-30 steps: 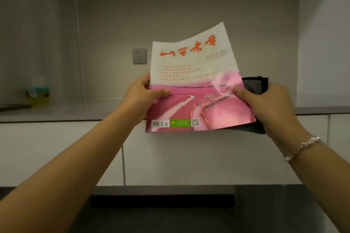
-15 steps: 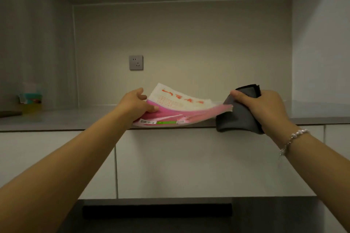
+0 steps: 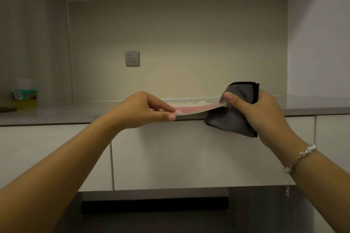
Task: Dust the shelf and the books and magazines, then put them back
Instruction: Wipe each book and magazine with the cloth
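I see the magazine (image 3: 193,108) lying almost flat at the front edge of the grey shelf (image 3: 56,114) — my left hand (image 3: 141,111) pinches its near left corner between thumb and fingers. My right hand (image 3: 259,111) grips the folded dark cloth (image 3: 230,119) and touches the magazine's right edge — a bracelet (image 3: 299,159) sits on that wrist.

Magazine (image 3: 191,108) lying near-flat at shelf (image 3: 75,113) front edge, sitting between left hand (image 3: 141,112) and right hand (image 3: 263,111); cloth (image 3: 233,119) hanging in right hand, touching magazine's right end; socket (image 3: 132,58) sitting behind and above left hand; box (image 3: 25,96) sitting far left of it.
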